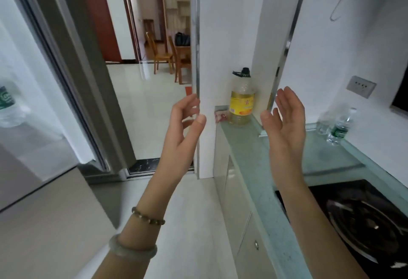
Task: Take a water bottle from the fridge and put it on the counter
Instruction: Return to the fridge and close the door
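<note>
Water bottle (341, 126) upright on counter (249, 146), cap up, long axis vertical; both hands (284, 121) released, empty.

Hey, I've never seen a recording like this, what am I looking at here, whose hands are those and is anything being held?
There is no machine: one camera worn on a person's head looks forward and down. The left hand, with two bracelets on its wrist, and the right hand are both raised, open and empty. To the right runs a glass-topped counter. On it stand a big yellow-labelled oil bottle in the corner and a small water bottle near the wall. At the far left edge, blurred, another green-labelled bottle shows, seemingly in the fridge door.
</note>
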Action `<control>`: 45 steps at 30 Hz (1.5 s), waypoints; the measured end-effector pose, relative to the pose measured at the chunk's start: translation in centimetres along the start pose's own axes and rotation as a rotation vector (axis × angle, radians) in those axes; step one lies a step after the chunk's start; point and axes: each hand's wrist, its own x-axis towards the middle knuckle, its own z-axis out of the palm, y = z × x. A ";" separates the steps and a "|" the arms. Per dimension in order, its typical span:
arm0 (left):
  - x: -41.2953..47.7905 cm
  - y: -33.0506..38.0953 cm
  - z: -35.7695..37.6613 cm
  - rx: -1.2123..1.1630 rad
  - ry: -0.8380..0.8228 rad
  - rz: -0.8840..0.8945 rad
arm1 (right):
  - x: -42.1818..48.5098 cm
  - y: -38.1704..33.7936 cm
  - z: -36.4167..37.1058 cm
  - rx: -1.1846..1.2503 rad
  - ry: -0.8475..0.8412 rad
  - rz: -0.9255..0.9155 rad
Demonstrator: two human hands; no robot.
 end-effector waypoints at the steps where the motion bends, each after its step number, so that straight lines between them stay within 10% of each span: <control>1: -0.5 0.5 -0.9 0.013 0.003 0.002 | -0.5 -0.4 1.1 0.012 -0.011 0.001; 21: -8.4 7.5 -22.6 0.337 0.277 -0.021 | -5.4 -2.9 21.6 0.159 -0.251 0.001; 45: -6.7 5.7 -22.9 0.431 0.558 -0.034 | -0.6 5.0 25.8 0.120 -0.467 0.203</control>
